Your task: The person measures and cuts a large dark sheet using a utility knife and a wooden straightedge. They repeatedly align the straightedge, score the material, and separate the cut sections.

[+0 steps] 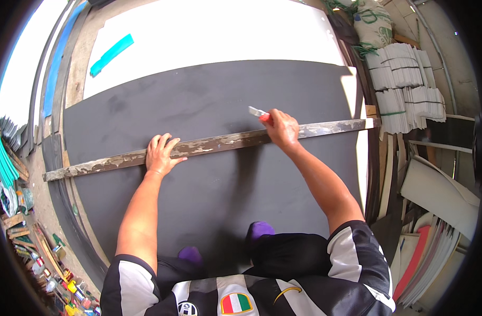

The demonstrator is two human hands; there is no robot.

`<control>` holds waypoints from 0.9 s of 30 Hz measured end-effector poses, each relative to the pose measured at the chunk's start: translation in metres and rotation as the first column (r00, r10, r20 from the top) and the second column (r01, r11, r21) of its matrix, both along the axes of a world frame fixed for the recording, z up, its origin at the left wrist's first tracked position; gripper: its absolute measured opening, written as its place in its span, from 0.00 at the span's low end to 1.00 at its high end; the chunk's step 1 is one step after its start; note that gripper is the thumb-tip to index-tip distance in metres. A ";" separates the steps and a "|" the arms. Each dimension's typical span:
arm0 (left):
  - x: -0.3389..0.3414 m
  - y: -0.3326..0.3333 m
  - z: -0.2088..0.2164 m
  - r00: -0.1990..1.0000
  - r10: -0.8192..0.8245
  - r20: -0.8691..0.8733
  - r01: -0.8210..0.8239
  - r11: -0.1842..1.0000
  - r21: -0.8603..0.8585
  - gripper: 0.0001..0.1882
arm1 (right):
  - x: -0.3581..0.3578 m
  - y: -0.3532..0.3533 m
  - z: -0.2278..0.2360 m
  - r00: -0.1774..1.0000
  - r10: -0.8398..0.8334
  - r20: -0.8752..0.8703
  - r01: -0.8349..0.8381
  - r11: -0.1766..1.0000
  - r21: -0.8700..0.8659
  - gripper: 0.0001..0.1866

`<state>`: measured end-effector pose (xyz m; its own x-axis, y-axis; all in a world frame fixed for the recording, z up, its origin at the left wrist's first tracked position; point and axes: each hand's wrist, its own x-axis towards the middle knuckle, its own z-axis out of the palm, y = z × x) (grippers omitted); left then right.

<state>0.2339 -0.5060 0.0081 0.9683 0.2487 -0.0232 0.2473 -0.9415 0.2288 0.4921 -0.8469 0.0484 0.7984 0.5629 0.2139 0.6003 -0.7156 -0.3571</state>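
Observation:
A long straight bar (214, 145) with worn, flaking brown and grey paint lies slantwise across a dark grey sheet (251, 187). My left hand (161, 154) presses down on the bar left of its middle, fingers over the far edge and thumb along the near edge. In my right hand (282, 128) is a utility knife (257, 112) with a red handle, its pale blade end pointing up and left. That hand is closed around the handle and sits over the bar, right of the middle. Whether the blade touches the sheet cannot be made out.
Beyond the dark sheet lies a white sheet (214, 34), with a turquoise strip (112, 55) on it. Bundled white strips (406, 87) are stacked at the right, near a sack (372, 23). Tools and small bottles (67, 284) clutter the lower left. My feet are on the dark sheet.

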 end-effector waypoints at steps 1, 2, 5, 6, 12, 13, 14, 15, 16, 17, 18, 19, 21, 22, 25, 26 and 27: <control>0.001 0.001 0.000 1.000 -0.010 0.008 0.010 1.000 0.001 0.39 | -0.007 0.017 -0.005 1.000 0.011 -0.009 -0.011 0.999 -0.053 0.16; 0.000 0.003 -0.002 1.000 -0.008 0.007 0.008 1.000 -0.002 0.39 | -0.017 0.036 -0.013 0.999 0.033 0.003 -0.033 0.998 -0.048 0.18; 0.000 0.003 -0.004 1.000 -0.007 0.002 0.007 1.000 -0.027 0.39 | -0.045 0.090 -0.015 0.995 0.078 -0.054 -0.083 0.992 -0.097 0.24; -0.001 0.004 -0.005 1.000 -0.009 -0.001 0.009 1.000 -0.011 0.39 | -0.053 0.107 -0.018 0.998 0.037 -0.043 -0.040 0.996 -0.083 0.25; -0.007 0.009 -0.007 0.994 -0.101 -0.037 0.101 0.995 -0.002 0.43 | -0.074 0.133 -0.039 0.999 -0.027 0.028 0.029 0.998 -0.051 0.25; -0.007 0.013 -0.002 0.988 -0.143 -0.055 0.142 0.990 -0.016 0.45 | -0.072 0.134 -0.039 0.999 -0.037 0.016 0.038 0.999 -0.032 0.25; -0.005 0.019 0.012 0.970 -0.202 -0.138 0.192 0.978 -0.083 0.49 | -0.072 0.134 -0.039 0.999 -0.035 -0.003 0.035 0.999 -0.022 0.24; -0.005 0.030 0.018 0.960 -0.237 -0.149 0.223 0.969 -0.109 0.50 | -0.072 0.134 -0.039 1.000 -0.025 0.006 0.026 0.999 -0.045 0.23; -0.015 0.054 0.010 0.969 -0.233 -0.083 0.224 0.968 -0.110 0.49 | -0.071 0.136 -0.038 0.998 -0.022 -0.053 0.018 0.996 -0.091 0.24; -0.024 0.075 0.004 0.988 -0.151 -0.033 0.149 0.987 -0.065 0.46 | -0.070 0.135 -0.035 0.994 -0.025 -0.111 0.009 0.990 -0.139 0.24; -0.034 0.098 0.000 0.998 -0.067 0.016 0.067 0.997 -0.024 0.43 | -0.069 0.136 -0.033 0.992 -0.023 -0.124 0.002 0.987 -0.162 0.24; -0.045 0.124 -0.008 0.999 0.000 0.036 -0.003 0.996 0.085 0.41 | -0.068 0.136 -0.032 0.989 -0.023 -0.145 -0.004 0.984 -0.179 0.23; -0.063 0.163 -0.015 0.988 0.151 -0.018 -0.144 0.967 0.210 0.40 | -0.065 0.135 -0.031 0.987 -0.030 -0.159 0.000 0.983 -0.184 0.23; -0.068 0.171 -0.014 0.982 0.181 -0.061 -0.164 0.963 0.215 0.39 | -0.065 0.135 -0.032 0.985 -0.031 -0.170 -0.003 0.981 -0.196 0.23; -0.068 0.174 -0.012 0.964 0.229 -0.136 -0.196 0.955 0.223 0.39 | -0.062 0.139 -0.031 0.981 -0.029 -0.194 -0.016 0.974 -0.225 0.22; -0.066 0.172 -0.011 0.959 0.239 -0.152 -0.203 0.953 0.224 0.39 | -0.060 0.139 -0.031 0.981 -0.025 -0.194 -0.020 0.974 -0.227 0.22; -0.067 0.172 -0.012 0.962 0.230 -0.144 -0.195 0.955 0.224 0.38 | -0.061 0.140 -0.031 0.980 -0.021 -0.200 -0.026 0.973 -0.229 0.22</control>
